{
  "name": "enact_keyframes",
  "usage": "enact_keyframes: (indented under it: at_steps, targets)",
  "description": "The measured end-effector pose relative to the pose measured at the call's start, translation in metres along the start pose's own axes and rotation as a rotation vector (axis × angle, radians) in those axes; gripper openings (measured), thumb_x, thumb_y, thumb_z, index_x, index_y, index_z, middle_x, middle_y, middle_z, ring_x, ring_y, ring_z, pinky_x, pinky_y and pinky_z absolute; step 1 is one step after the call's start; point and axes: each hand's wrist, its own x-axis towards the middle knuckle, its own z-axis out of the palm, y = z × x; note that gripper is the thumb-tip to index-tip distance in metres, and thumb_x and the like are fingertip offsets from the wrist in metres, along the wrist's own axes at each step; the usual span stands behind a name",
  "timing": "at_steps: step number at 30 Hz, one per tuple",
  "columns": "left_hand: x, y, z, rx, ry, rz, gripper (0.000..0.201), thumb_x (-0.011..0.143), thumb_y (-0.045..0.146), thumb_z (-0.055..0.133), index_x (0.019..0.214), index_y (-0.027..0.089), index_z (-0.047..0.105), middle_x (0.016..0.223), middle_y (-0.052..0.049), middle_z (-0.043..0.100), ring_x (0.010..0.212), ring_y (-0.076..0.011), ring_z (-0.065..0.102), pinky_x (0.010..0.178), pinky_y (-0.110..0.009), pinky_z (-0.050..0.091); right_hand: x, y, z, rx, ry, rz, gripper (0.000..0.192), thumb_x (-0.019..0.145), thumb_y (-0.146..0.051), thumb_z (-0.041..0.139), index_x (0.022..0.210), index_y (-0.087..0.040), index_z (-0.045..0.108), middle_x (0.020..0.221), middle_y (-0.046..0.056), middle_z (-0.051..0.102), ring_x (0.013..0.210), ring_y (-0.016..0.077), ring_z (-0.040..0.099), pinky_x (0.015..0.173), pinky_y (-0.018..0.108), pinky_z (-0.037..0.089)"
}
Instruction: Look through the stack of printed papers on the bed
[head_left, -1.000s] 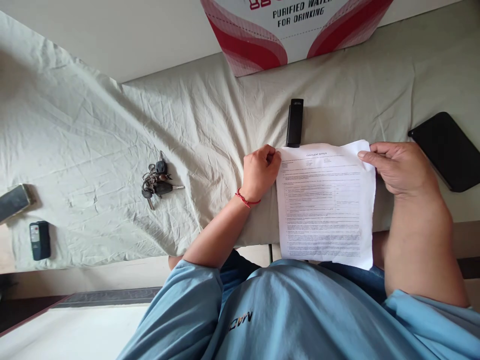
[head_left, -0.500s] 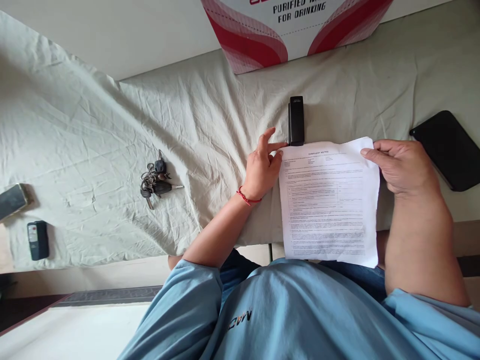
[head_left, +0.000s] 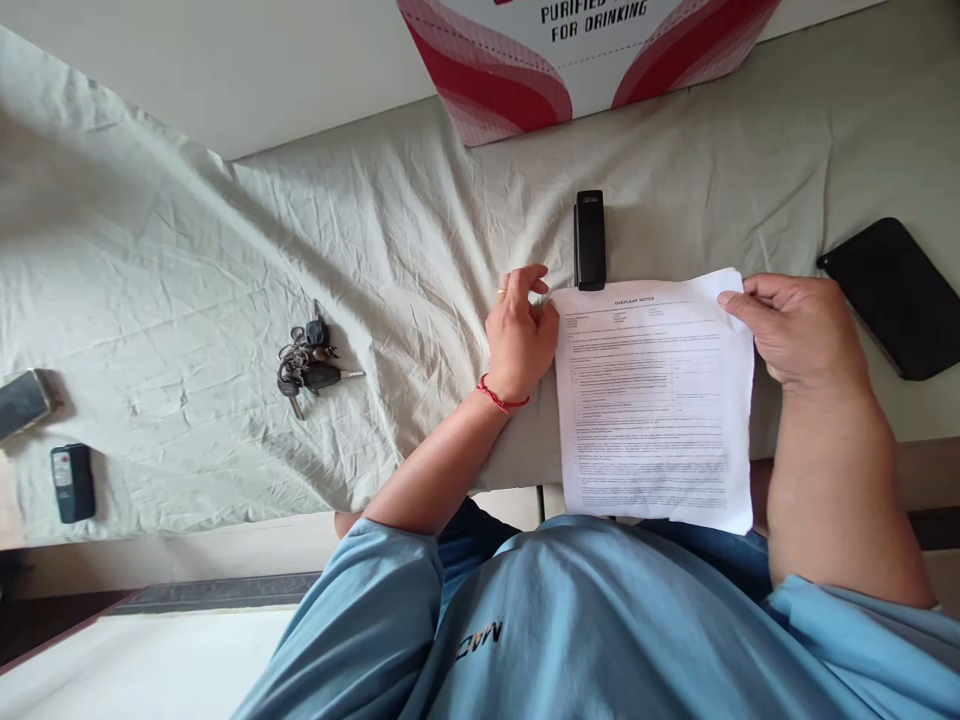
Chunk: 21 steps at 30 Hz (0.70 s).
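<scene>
My right hand (head_left: 799,325) pinches the upper right corner of a printed paper sheet (head_left: 649,400), thumb on top. "OVERLEAF NOTES" heads the sheet, which hangs over the table's front edge towards my lap. At the sheet's upper left edge is my left hand (head_left: 520,330), its thumb by the paper and its fingers loosely bent, apart from the thumb. A black stapler (head_left: 590,240) lies just beyond the sheet's top edge.
A red and white carton (head_left: 517,80) stands at the back. On the cloth-covered table (head_left: 420,250) lie a bunch of keys (head_left: 311,365), a small black device (head_left: 73,483) and a phone (head_left: 26,403) at left. A black flat case (head_left: 896,297) lies at right.
My left index finger has drawn back from the stapler and the sheet's top edge, and the fingers have bent. My right hand keeps its pinch on the sheet.
</scene>
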Motion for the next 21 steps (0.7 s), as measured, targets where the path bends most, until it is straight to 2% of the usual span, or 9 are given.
enact_keyframes:
  at_steps: [3,6,10,12,14,17,19,21]
  targets:
    - [0.000,-0.001,-0.003,-0.084,-0.033,-0.013,0.049,0.100,0.013,0.081,0.146,0.029,0.075,0.133,-0.006,0.086,0.073,-0.0107,0.060,0.077,-0.030,0.056,-0.002,-0.011,-0.002,-0.062,0.094,-0.003,0.028,0.083,-0.040,0.081,0.066,-0.022,0.066,0.063,-0.004,0.037,0.062,0.0109,0.032,0.058,0.032,0.023]
    - [0.001,0.000,-0.005,-0.240,-0.114,-0.107,0.057,0.102,0.027,0.090,0.155,0.033,0.071,0.130,-0.006,0.089,0.061,-0.0083,0.053,0.069,-0.029,0.053,-0.002,-0.015,-0.003,-0.070,0.116,-0.008,0.028,0.083,-0.043,0.079,0.067,-0.022,0.067,0.063,-0.004,0.035,0.062,0.0109,0.031,0.058,0.033,0.020]
    - [0.003,0.002,-0.007,-0.307,-0.199,-0.145,0.058,0.102,0.027,0.090,0.157,0.033,0.071,0.125,-0.007,0.091,0.057,-0.0075,0.050,0.068,-0.029,0.054,-0.001,-0.012,-0.004,-0.091,0.109,-0.017,0.029,0.083,-0.044,0.078,0.068,-0.022,0.068,0.062,-0.003,0.039,0.063,0.0114,0.034,0.059,0.033,0.024]
    - [0.003,0.003,-0.008,-0.266,-0.224,-0.098,0.061,0.102,0.025,0.088,0.160,0.034,0.071,0.127,-0.007,0.090,0.060,-0.0083,0.053,0.072,-0.029,0.057,-0.001,-0.012,-0.006,-0.091,0.112,-0.012,0.027,0.083,-0.044,0.078,0.070,-0.022,0.069,0.062,-0.004,0.041,0.063,0.0114,0.035,0.058,0.033,0.025]
    - [0.003,0.003,-0.009,-0.188,-0.259,-0.003,0.064,0.104,0.025,0.083,0.165,0.035,0.070,0.135,-0.009,0.087,0.070,-0.0118,0.064,0.079,-0.030,0.062,0.000,-0.013,-0.007,-0.094,0.115,-0.012,0.026,0.083,-0.045,0.078,0.073,-0.022,0.071,0.062,-0.004,0.044,0.062,0.0112,0.035,0.058,0.033,0.024]
    - [0.001,0.001,-0.011,0.003,-0.303,0.177,0.063,0.111,0.023,0.067,0.172,0.037,0.069,0.151,-0.013,0.078,0.104,-0.0211,0.077,0.085,-0.031,0.064,0.001,-0.014,-0.010,-0.122,0.115,-0.040,0.024,0.085,-0.045,0.077,0.078,-0.021,0.074,0.062,-0.004,0.048,0.061,0.0109,0.037,0.059,0.034,0.025]
    - [-0.001,-0.001,-0.010,0.102,-0.312,0.243,0.064,0.113,0.020,0.057,0.172,0.039,0.071,0.153,-0.014,0.073,0.117,-0.0235,0.077,0.084,-0.030,0.063,0.003,-0.014,-0.013,-0.130,0.117,-0.049,0.025,0.085,-0.045,0.076,0.080,-0.021,0.074,0.063,-0.004,0.049,0.061,0.0103,0.037,0.059,0.034,0.026]
    - [-0.004,-0.003,-0.009,0.185,-0.306,0.270,0.066,0.113,0.015,0.048,0.167,0.041,0.077,0.149,-0.014,0.070,0.120,-0.0230,0.077,0.080,-0.028,0.059,0.004,-0.012,-0.015,-0.131,0.120,-0.051,0.027,0.086,-0.046,0.076,0.079,-0.021,0.073,0.064,-0.005,0.048,0.061,0.0096,0.036,0.060,0.034,0.027]
